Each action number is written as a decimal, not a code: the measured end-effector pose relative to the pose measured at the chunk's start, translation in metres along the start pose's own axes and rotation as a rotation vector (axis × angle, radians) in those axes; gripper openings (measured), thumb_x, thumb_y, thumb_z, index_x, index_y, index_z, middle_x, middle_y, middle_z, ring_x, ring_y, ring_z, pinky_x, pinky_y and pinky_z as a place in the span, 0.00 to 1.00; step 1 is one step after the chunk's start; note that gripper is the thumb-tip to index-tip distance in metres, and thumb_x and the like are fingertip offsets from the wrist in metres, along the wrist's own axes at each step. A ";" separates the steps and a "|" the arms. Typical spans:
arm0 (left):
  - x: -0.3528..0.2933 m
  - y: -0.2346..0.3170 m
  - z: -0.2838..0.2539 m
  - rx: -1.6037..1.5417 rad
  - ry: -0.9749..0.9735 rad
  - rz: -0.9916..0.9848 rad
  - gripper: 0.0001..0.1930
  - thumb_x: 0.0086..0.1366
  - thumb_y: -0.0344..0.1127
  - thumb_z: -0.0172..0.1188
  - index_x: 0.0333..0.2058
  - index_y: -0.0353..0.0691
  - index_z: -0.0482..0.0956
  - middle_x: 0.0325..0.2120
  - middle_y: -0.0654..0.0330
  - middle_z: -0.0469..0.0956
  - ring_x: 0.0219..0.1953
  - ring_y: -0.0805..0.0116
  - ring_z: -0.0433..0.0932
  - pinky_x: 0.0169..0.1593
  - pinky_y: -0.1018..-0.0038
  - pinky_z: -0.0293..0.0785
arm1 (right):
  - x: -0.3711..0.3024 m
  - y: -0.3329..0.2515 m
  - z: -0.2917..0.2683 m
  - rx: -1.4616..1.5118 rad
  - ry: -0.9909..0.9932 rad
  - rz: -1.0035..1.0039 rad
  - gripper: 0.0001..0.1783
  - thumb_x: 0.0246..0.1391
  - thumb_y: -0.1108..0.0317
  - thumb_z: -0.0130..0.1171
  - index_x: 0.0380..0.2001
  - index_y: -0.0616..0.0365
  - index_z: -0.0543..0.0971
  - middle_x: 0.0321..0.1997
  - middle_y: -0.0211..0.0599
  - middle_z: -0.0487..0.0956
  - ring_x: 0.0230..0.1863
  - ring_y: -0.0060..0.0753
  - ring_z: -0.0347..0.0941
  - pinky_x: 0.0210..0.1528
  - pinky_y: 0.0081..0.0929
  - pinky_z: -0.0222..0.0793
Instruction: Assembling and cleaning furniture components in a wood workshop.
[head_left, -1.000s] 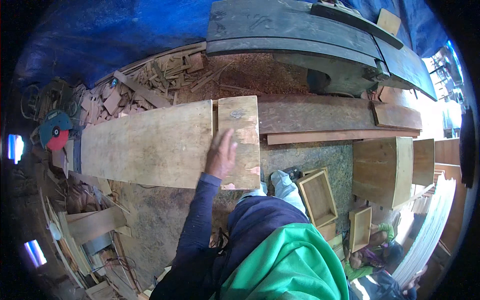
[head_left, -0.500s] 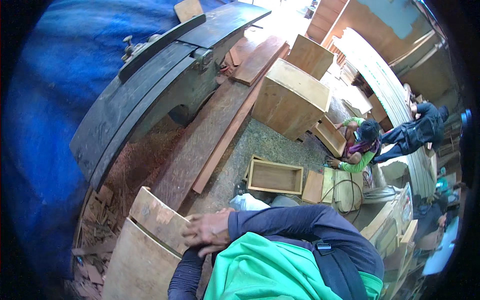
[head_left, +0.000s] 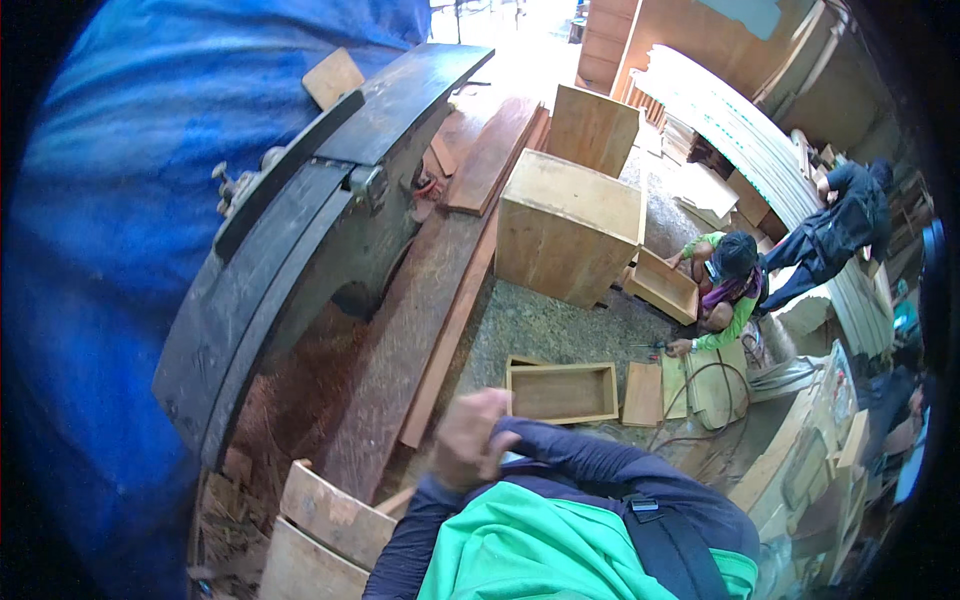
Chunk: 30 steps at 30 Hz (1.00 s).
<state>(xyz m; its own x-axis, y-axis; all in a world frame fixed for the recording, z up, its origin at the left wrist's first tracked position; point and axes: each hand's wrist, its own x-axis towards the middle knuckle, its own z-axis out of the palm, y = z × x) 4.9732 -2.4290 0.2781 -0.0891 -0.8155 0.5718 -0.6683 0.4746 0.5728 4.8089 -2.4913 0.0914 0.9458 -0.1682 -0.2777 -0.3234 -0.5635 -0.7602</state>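
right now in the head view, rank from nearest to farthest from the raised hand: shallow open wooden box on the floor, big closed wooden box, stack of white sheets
From the hand:
1. Shallow open wooden box, just to its right on the floor.
2. Big closed wooden box, up beyond it.
3. Stack of white sheets, far upper right.

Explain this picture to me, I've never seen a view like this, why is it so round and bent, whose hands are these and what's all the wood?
The picture comes from a wide fisheye camera worn on a person's head, looking down. That lens bends straight edges near the rim. It is a woodworking shop.

At the bottom you see the wearer's own body: a green top and dark blue sleeves. One hand is raised near the chest; I cannot tell which hand it is, and it seems to hold nothing. The other hand is out of sight.

Below it lie pale wooden boards. To the left stands a heavy dark woodworking machine with sawdust beneath, in front of a blue tarp. Long reddish planks lean beside it.

On the floor are an open wooden frame box and a larger wooden cabinet. Two other people work at the right, one crouching person at a small box.
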 end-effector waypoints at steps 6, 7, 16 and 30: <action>-0.006 -0.055 0.063 0.010 -0.494 0.083 0.28 0.54 0.56 0.52 0.46 0.41 0.70 0.40 0.53 0.72 0.42 0.56 0.71 0.45 0.65 0.68 | 0.004 -0.033 -0.068 0.166 0.193 -0.023 0.15 0.46 0.63 0.54 0.37 0.59 0.72 0.38 0.49 0.72 0.43 0.46 0.68 0.46 0.32 0.63; -0.008 -0.070 0.070 -0.006 -0.500 0.049 0.26 0.55 0.55 0.52 0.44 0.41 0.70 0.39 0.52 0.72 0.40 0.55 0.72 0.44 0.65 0.68 | -0.017 -0.030 -0.065 0.193 0.214 -0.025 0.15 0.46 0.65 0.54 0.38 0.59 0.72 0.40 0.49 0.72 0.45 0.45 0.68 0.48 0.31 0.63; -0.054 -0.177 0.180 -0.112 -0.864 0.070 0.13 0.51 0.38 0.55 0.34 0.38 0.71 0.32 0.49 0.73 0.38 0.49 0.70 0.40 0.62 0.68 | -0.071 -0.071 -0.152 0.198 1.128 -0.114 0.16 0.44 0.65 0.58 0.37 0.61 0.71 0.40 0.47 0.71 0.45 0.48 0.68 0.45 0.34 0.66; -0.035 -0.226 0.247 -0.463 -1.190 -0.212 0.27 0.51 0.26 0.55 0.52 0.38 0.61 0.32 0.49 0.73 0.37 0.52 0.73 0.40 0.69 0.71 | -0.082 0.012 0.159 0.777 1.033 1.422 0.28 0.44 0.51 0.53 0.45 0.60 0.70 0.47 0.51 0.71 0.49 0.49 0.66 0.51 0.36 0.62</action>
<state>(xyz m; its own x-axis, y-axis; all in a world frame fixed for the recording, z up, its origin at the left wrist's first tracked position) 4.9450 -2.5894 -0.0170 -0.7716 -0.5668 -0.2887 -0.4555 0.1755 0.8728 4.7226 -2.3553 0.0113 -0.4333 -0.6186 -0.6554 -0.4216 0.7819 -0.4592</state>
